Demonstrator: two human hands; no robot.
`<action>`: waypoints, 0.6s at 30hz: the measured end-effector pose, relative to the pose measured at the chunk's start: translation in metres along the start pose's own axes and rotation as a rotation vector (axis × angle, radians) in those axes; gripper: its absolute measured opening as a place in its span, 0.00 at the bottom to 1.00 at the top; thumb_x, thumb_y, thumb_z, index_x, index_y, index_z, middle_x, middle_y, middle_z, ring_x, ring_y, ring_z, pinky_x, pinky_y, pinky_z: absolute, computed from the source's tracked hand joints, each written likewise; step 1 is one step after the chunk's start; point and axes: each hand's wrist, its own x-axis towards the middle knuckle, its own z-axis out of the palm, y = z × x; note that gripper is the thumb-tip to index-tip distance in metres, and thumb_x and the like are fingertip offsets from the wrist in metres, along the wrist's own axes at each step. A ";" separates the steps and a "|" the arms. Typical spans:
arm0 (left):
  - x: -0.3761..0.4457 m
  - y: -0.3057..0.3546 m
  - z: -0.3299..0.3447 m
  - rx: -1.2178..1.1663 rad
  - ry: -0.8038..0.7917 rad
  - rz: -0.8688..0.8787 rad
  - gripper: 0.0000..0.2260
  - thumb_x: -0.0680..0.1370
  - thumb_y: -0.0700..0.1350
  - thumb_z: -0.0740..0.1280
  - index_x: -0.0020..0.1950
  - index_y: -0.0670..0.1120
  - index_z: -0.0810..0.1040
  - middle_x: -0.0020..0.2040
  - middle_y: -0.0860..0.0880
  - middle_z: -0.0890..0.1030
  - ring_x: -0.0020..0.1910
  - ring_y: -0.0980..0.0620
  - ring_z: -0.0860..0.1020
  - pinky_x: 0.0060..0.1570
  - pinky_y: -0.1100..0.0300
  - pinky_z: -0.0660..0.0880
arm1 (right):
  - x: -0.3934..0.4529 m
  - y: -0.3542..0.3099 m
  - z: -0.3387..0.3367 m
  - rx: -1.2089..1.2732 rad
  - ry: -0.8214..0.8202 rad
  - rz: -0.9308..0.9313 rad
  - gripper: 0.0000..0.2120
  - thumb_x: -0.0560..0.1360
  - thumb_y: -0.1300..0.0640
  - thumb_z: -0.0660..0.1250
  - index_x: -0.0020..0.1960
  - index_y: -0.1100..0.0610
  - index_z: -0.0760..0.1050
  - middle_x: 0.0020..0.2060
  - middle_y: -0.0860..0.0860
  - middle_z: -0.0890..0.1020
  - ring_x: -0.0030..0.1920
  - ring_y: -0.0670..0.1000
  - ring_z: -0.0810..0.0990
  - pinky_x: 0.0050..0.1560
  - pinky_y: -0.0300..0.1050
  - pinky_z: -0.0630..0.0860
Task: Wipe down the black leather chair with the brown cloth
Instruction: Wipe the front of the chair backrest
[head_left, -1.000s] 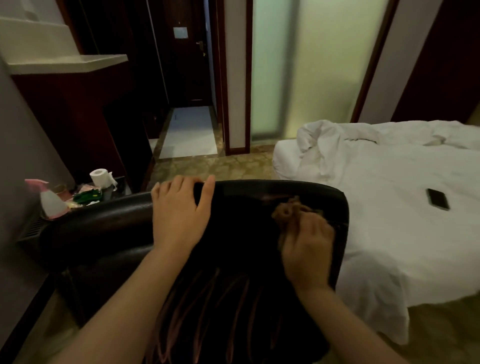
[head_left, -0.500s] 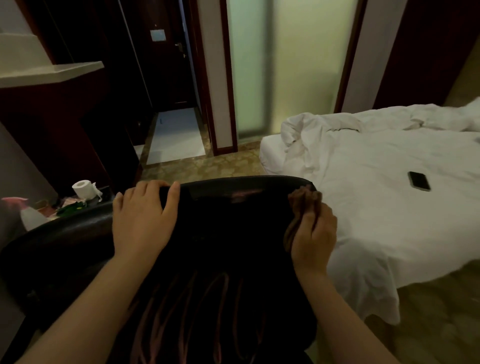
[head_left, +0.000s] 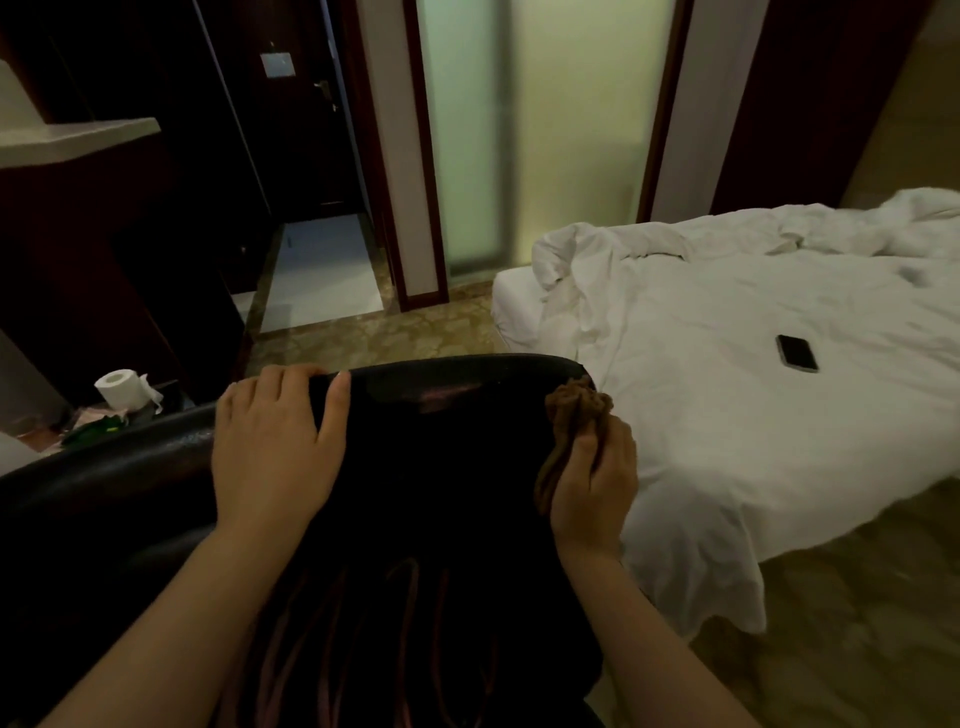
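Note:
The black leather chair (head_left: 441, 457) fills the lower middle of the head view, its backrest top edge curving across in front of me. My left hand (head_left: 275, 447) lies flat on the backrest with its fingers hooked over the top edge. My right hand (head_left: 592, 483) is closed around the bunched brown cloth (head_left: 569, 415), which is pressed against the chair's upper right corner. Most of the seat is hidden below my arms.
A bed with rumpled white sheets (head_left: 727, 364) stands close on the right, a black phone (head_left: 796, 353) lying on it. At the left are a toilet paper roll (head_left: 122, 387) and green litter (head_left: 96, 428) below a dark cabinet. A hallway and frosted glass panel lie beyond.
My right hand has slid the cloth from the middle of the backrest top to its upper right corner. The view has swung right; my left hand keeps its hold on the top edge.

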 end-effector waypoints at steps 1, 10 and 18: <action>0.000 -0.001 0.000 0.002 0.005 0.005 0.21 0.79 0.54 0.52 0.59 0.41 0.75 0.56 0.40 0.78 0.59 0.40 0.72 0.66 0.44 0.63 | 0.002 -0.003 -0.001 0.039 0.048 0.076 0.17 0.76 0.49 0.53 0.48 0.60 0.75 0.41 0.49 0.75 0.41 0.46 0.72 0.44 0.34 0.66; 0.000 -0.003 0.002 -0.019 0.015 0.007 0.23 0.80 0.56 0.50 0.59 0.41 0.75 0.56 0.41 0.78 0.60 0.40 0.72 0.68 0.44 0.61 | 0.014 -0.013 -0.017 0.175 0.104 0.487 0.12 0.81 0.57 0.54 0.52 0.57 0.76 0.42 0.48 0.78 0.49 0.52 0.76 0.45 0.31 0.69; 0.005 -0.007 0.003 -0.222 0.063 -0.025 0.27 0.78 0.55 0.44 0.52 0.41 0.78 0.52 0.42 0.79 0.56 0.43 0.74 0.67 0.42 0.61 | -0.053 -0.076 0.080 -0.455 -0.497 -0.659 0.25 0.72 0.52 0.54 0.69 0.51 0.66 0.70 0.52 0.69 0.71 0.55 0.63 0.68 0.57 0.56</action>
